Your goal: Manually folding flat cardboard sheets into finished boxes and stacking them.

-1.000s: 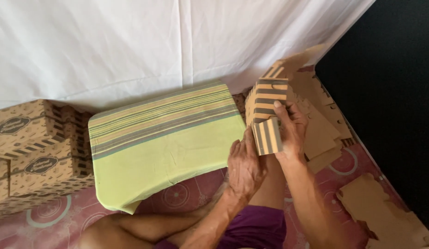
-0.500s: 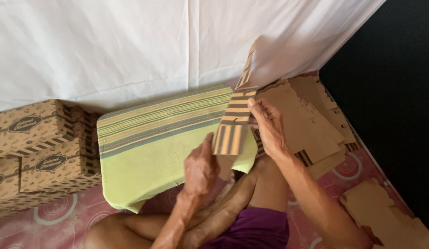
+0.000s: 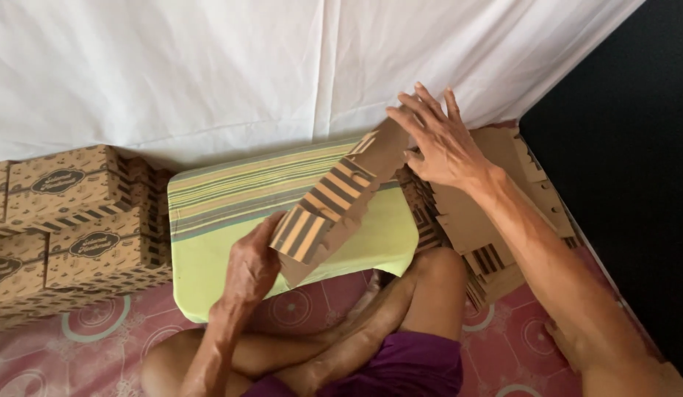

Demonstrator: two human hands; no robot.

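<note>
My left hand grips the near end of a flat brown cardboard box blank with black and tan stripes. The blank slants up and to the right over a green striped cushion. My right hand has its fingers spread and rests against the far upper end of the blank, above a stack of flat cardboard blanks on my right. I cannot tell whether it holds the blank or only touches it.
Folded brown cardboard boxes are stacked at the left. A white cloth hangs behind the cushion. My crossed legs lie on a pink patterned mat. A dark wall stands at the right.
The striped blank has swung from upright in my right hand to slanting across the cushion. My left hand has taken its lower end. My right hand has risen and opened at the top end.
</note>
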